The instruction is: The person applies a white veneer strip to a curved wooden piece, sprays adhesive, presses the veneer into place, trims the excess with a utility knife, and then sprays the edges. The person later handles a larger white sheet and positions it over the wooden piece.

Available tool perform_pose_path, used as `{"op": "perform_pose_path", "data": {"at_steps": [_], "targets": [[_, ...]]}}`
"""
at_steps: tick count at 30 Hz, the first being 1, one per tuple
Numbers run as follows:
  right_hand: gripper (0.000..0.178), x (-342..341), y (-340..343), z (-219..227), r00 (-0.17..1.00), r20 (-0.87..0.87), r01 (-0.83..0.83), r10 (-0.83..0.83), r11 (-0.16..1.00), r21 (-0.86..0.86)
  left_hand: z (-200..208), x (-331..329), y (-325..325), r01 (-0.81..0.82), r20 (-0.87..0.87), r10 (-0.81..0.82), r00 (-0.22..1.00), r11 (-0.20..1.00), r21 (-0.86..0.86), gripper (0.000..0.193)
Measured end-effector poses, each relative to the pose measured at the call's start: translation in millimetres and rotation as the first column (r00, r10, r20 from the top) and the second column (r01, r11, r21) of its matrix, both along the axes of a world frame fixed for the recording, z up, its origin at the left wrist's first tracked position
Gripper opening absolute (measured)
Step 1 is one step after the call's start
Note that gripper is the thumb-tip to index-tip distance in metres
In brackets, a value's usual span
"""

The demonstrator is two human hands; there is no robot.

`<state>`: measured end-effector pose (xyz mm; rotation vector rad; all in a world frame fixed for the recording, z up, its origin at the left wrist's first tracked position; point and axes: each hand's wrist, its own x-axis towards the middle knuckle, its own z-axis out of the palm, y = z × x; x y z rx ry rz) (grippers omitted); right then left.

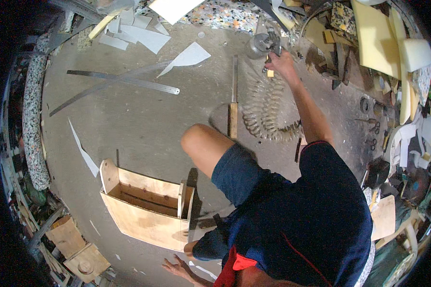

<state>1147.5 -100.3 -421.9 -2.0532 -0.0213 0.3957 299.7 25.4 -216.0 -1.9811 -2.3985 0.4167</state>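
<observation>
My right hand reaches out to the far side of the floor, its fingers wrapped round the handle of a spray gun. A round, greyish cup sits beside the gun. Just below that hand lies a clear coiled air hose. Low in the picture my left hand is open and holds nothing, its fingers spread. Close to it stands an open-topped plywood box frame with raised end pieces.
Steel rulers cross on the floor at the left. A long wooden-handled blade lies beyond my knee. Pale offcuts are scattered about. A speckled foam roll lines the left; yellow foam sheets stand at the right. Scissors lie nearby.
</observation>
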Motion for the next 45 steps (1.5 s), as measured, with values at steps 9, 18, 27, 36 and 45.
{"op": "perform_pose_path", "data": {"at_steps": [9,18,27,36,45], "targets": [[0.056,1,20,23,0.984,-0.155,-0.135,0.091,0.944,-0.302,-73,142,45,0.138,0.482,-0.135,0.866,0.99,0.029,0.066],[0.059,70,53,115,0.581,0.759,0.046,0.294,0.919,-0.391,-40,288,67,0.538,0.67,-0.501,0.547,0.824,0.177,0.061],[0.049,233,197,161,0.739,0.45,0.023,0.501,0.649,-0.761,-46,173,93,0.303,0.478,-0.399,0.782,0.915,0.267,0.066],[0.044,284,208,161,0.641,0.541,-0.05,0.545,0.733,-0.679,-42,29,34,0.344,-0.109,-0.326,0.939,0.888,0.304,0.066],[0.049,230,256,385,0.509,0.853,-0.111,0.112,0.992,-0.064,-2,21,19,0.024,0.164,-0.112,0.98,0.885,0.465,0.068]]}}
